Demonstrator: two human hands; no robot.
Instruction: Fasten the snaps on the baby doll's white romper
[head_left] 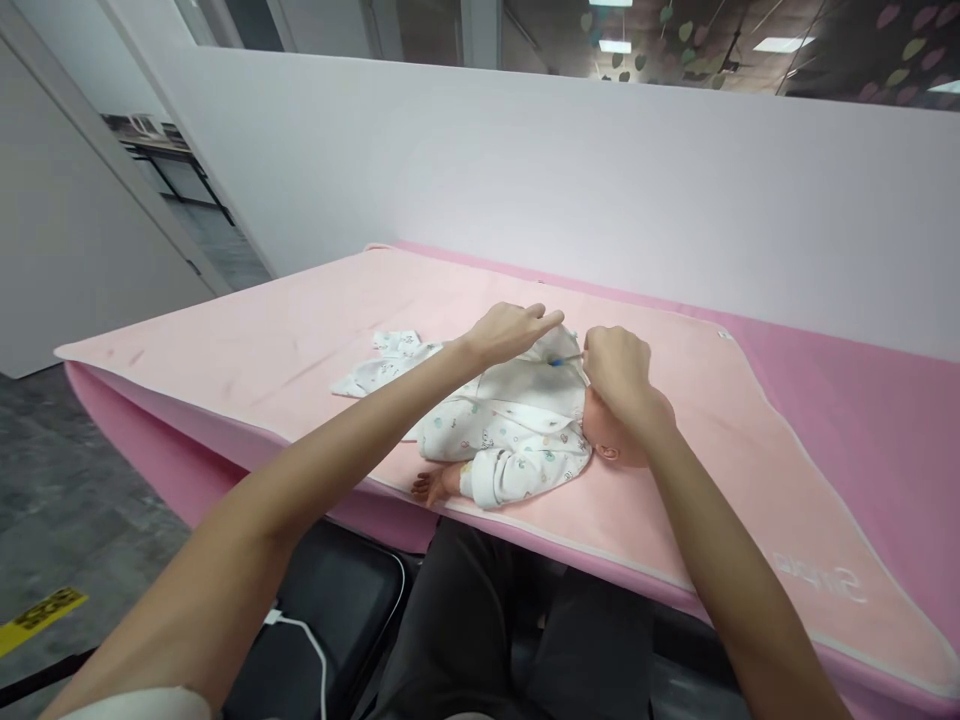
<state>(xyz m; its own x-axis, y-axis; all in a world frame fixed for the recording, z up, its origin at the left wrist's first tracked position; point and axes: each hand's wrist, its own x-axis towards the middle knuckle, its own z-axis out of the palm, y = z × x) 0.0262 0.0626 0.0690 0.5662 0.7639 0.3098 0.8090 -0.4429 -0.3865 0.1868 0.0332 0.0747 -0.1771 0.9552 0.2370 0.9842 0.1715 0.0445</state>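
A baby doll lies on its back on a pale pink mat (300, 350), its head (660, 440) to the right, partly behind my right arm. It wears a white printed garment (517, 460), and the doll's hand (436, 484) sticks out of a rolled cuff near the edge. My left hand (516, 330) is over the doll's middle, fingers bent and closed at the raised white cloth (551, 345). Above the doll's head, my right hand (619, 365) grips a thin blue-tipped stick (566, 359), which points left toward the cloth. My left fingertips are partly hidden.
Under the mat is a darker pink cover (885, 420) that hangs over the table's front. A white wall panel (525, 170) rises behind the table. At the lower left are a black seat (322, 610) and a white cable (307, 635).
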